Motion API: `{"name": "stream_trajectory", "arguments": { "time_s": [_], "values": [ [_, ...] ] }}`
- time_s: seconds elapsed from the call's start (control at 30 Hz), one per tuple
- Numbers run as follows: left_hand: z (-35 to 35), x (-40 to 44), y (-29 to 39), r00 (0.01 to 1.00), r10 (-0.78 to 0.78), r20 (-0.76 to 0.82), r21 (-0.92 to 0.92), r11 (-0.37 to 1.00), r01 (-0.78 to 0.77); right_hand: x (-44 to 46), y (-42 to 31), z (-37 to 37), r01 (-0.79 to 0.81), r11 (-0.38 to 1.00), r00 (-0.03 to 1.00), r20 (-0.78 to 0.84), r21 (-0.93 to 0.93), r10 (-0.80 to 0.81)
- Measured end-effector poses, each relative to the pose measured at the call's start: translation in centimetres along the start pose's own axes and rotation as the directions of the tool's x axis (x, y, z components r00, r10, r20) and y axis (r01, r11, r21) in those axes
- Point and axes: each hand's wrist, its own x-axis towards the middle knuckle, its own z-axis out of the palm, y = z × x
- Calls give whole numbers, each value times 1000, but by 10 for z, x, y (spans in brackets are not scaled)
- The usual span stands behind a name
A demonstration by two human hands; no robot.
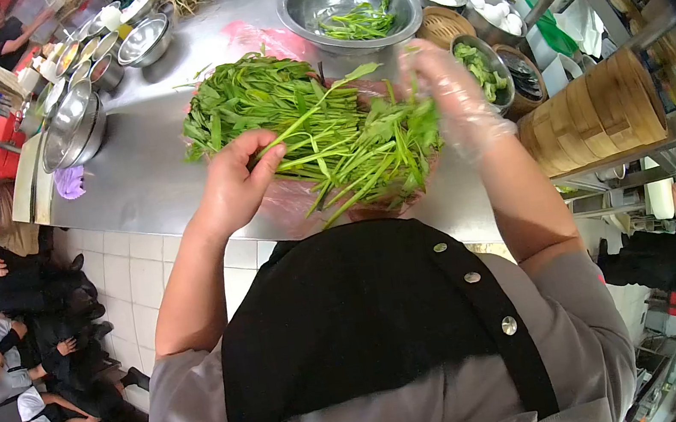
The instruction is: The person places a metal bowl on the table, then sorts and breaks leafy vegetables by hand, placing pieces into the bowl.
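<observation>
My bare left hand (241,181) pinches a long green stem of what looks like water spinach (309,117), its leafy tip pointing up and to the right. Under it lies a large pile of the same leafy greens (261,96) on pink plastic (290,205) upon the steel table. My right hand (447,92), in a clear plastic glove, is raised at the right edge of the pile; motion smears its fingers, so their hold cannot be made out. Beyond the pile, a wide steel bowl (303,22) has some loose green stems (363,22) in it.
Stacked steel bowls (73,136) and a purple crumpled piece (70,183) are at the left. On the right are a bowl of cut greens (481,74), a bowl of eggs (494,14) and bamboo steamers (597,116). Several people stand left; another person (665,260) stands right.
</observation>
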Motion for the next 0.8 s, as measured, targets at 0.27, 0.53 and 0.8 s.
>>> {"name": "stream_trajectory", "arguments": {
  "time_s": [0.27, 0.53, 0.8],
  "values": [
    [-5, 0, -20, 998, -64, -6, -22, 998, 63, -6, 27, -119, -117, 723, 990, 140, 681, 29],
    [12, 17, 22, 998, -31, -58, -63, 998, 27, -41, 7, -145, 71, 755, 987, -158, 652, 43],
    [101, 28, 5, 948, 134, 287, 281, 935, -217, -43, 21, -129, -68, 811, 984, -95, 581, 151]
  ]
}}
